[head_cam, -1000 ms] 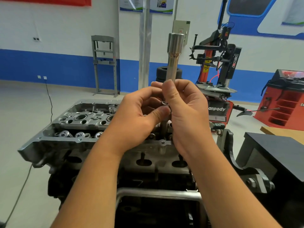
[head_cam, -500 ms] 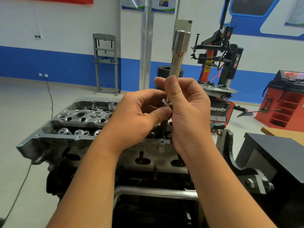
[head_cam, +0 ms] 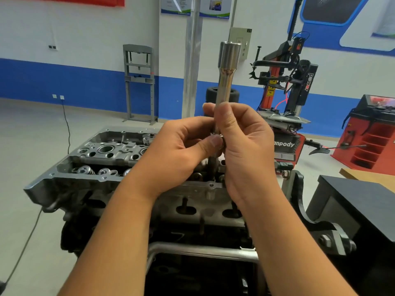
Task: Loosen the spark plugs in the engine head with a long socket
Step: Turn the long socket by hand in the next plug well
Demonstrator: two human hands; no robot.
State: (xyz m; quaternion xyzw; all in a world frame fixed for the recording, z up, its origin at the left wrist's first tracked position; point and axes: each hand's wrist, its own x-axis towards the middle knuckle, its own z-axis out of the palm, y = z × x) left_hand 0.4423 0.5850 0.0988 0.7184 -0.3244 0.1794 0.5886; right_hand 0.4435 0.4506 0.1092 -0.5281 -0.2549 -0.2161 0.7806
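- The right hand (head_cam: 245,146) grips the lower shaft of the socket (head_cam: 226,71), thumb and fingers curled round it.
- The left hand (head_cam: 181,150) pinches a small metal part at the socket's lower end, thumb tip against it; what the part is cannot be told.
- The socket stands near upright, its wide end on top, tilted slightly right. Its long axis runs up and down, roughly in line with the plug wells below.
- The head (head_cam: 106,159) lies straight under both hands, stretching left and away. The socket is held above it, apart from the metal.
- No spark plug can be made out; the hands cover the near wells. A dark rod shows below the hands, but whether it joins the socket cannot be told.
- Judgement: the tool is being made ready. The next move calls for lowering it straight down into a well; both hands are equally near.
- Valve springs (head_cam: 85,170) flank the wells on the left.
- A tyre changer (head_cam: 286,82) stands well behind, and a black cabinet (head_cam: 352,201) to the right; neither stands in the way.
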